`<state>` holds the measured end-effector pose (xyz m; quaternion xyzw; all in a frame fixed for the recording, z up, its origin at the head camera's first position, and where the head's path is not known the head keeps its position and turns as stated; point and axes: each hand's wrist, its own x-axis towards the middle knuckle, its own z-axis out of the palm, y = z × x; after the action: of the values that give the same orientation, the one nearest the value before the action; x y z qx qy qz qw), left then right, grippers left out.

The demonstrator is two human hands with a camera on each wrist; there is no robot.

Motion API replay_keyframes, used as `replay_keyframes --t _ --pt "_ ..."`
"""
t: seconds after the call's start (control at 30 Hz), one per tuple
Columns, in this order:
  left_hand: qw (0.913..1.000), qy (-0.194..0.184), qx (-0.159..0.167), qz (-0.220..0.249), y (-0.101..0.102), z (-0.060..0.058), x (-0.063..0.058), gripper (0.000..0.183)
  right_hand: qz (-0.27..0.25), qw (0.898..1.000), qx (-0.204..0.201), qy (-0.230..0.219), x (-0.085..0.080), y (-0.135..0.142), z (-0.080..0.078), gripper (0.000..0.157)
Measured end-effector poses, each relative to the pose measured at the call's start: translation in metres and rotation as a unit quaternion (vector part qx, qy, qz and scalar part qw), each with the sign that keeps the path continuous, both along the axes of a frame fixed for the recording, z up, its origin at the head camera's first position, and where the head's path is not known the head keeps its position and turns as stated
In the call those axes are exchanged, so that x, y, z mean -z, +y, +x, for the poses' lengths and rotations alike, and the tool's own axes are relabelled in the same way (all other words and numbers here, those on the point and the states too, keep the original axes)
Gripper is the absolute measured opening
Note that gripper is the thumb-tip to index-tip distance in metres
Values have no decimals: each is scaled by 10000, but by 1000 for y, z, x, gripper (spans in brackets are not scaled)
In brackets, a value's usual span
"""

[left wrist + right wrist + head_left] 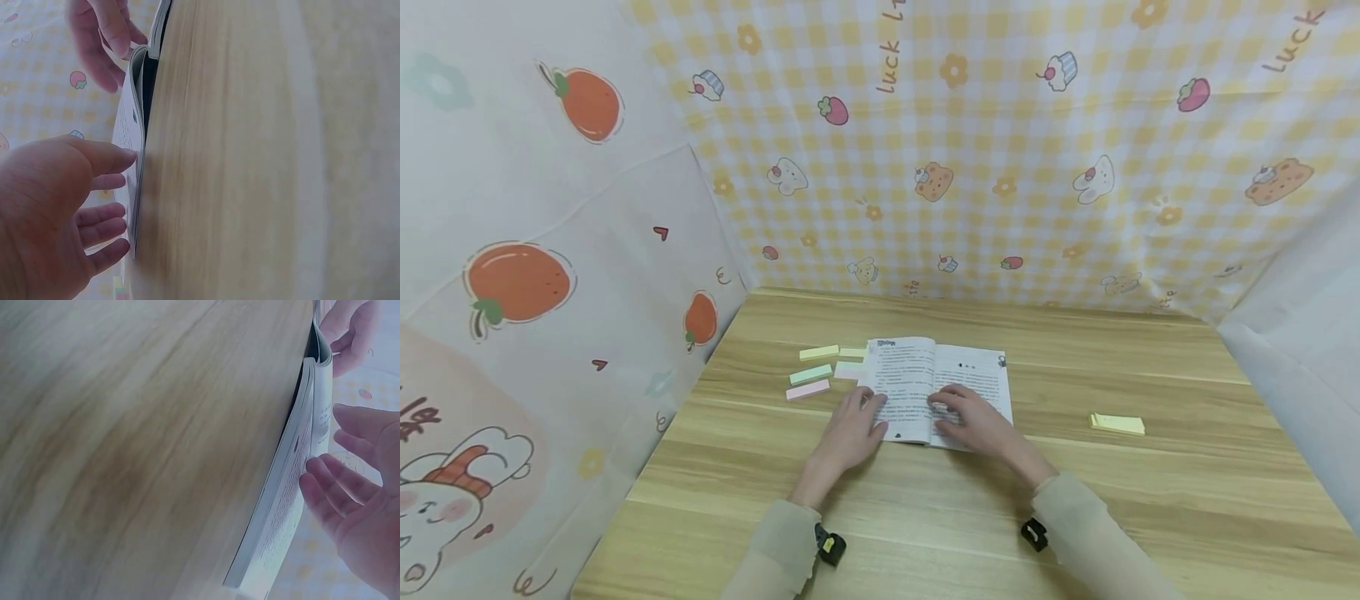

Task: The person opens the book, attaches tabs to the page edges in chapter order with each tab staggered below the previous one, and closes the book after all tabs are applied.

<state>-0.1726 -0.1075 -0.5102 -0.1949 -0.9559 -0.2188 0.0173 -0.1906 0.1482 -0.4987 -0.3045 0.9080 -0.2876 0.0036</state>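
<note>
An open paperback book (904, 371) with printed pages lies on the wooden table, its spine running roughly front to back. My left hand (850, 429) rests at the outer edge of the left page; in the left wrist view its thumb and spread fingertips touch the paper. Over the right page, near the fold, is my right hand (972, 423), its fingers loosely bent. The right wrist view shows the fingertips of that hand (365, 503) against the page, pinching nothing. Part of the text is hidden under both hands.
Left of the book lie a yellow sticky-note strip (818, 353), a green strip (811, 374) and a pink strip (808, 390). Paler strips (849, 370) stick out at the book's left edge. A yellow sticky-note pad (1117, 424) lies farther right. Patterned cloth (970, 233) stands behind the table.
</note>
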Motion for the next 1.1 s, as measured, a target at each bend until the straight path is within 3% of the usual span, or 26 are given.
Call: replay_keyframes --t 0.4,0.57,0.77,1.1 --pt "9999 -23 32 107 -1 -1 -1 45 -494 9979 132 400 -3 23 3 38" --pt "9999 34 15 95 -1 -1 -2 43 -470 9982 226 301 -2 30 1 38" --pt "10000 27 15 39 0 0 -2 43 -217 9993 186 229 -4 26 -14 37" --pt "10000 70 3 -39 2 1 -1 44 115 9986 482 -174 -9 16 -48 38"
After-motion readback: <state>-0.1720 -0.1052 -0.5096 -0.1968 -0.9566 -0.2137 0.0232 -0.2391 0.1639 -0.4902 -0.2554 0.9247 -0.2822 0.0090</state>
